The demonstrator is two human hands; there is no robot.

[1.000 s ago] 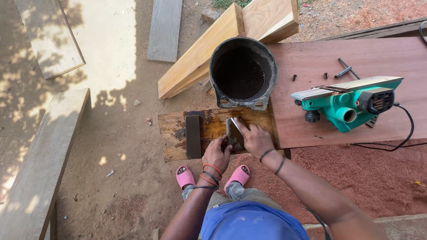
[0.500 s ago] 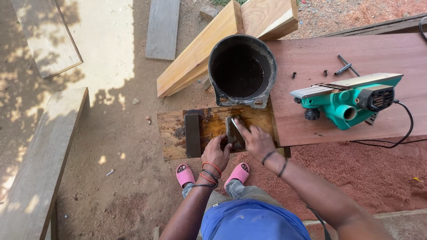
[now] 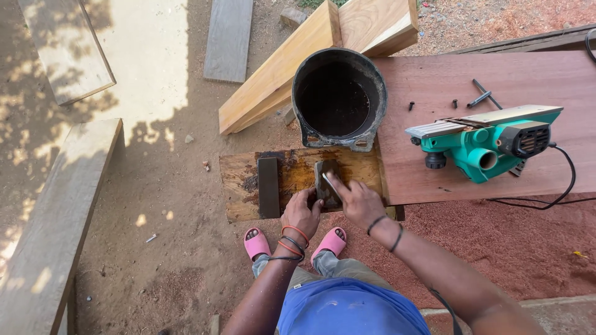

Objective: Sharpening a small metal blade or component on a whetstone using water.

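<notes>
A dark sharpening stone (image 3: 325, 180) lies on a wet, stained wooden board (image 3: 292, 183). My left hand (image 3: 302, 214) grips the near end of that stone. My right hand (image 3: 360, 201) presses a thin metal blade (image 3: 328, 181) flat onto the stone's top with its fingertips. A second, longer dark stone (image 3: 268, 187) rests on the board to the left, untouched. Behind the board stands a black bucket (image 3: 338, 99) with dark liquid in it.
A green electric planer (image 3: 487, 139) with its black cord lies on a reddish plank table (image 3: 496, 80), beside loose screws and a hex key (image 3: 481, 96). Pale timber beams (image 3: 298, 59) lean behind the bucket. Grey planks (image 3: 56, 223) sit at left. My feet in pink sandals (image 3: 257, 243) stand on the sandy ground.
Both hands and the blade stay on the stone, the right hand shifting only slightly along it. The view has drifted a little.
</notes>
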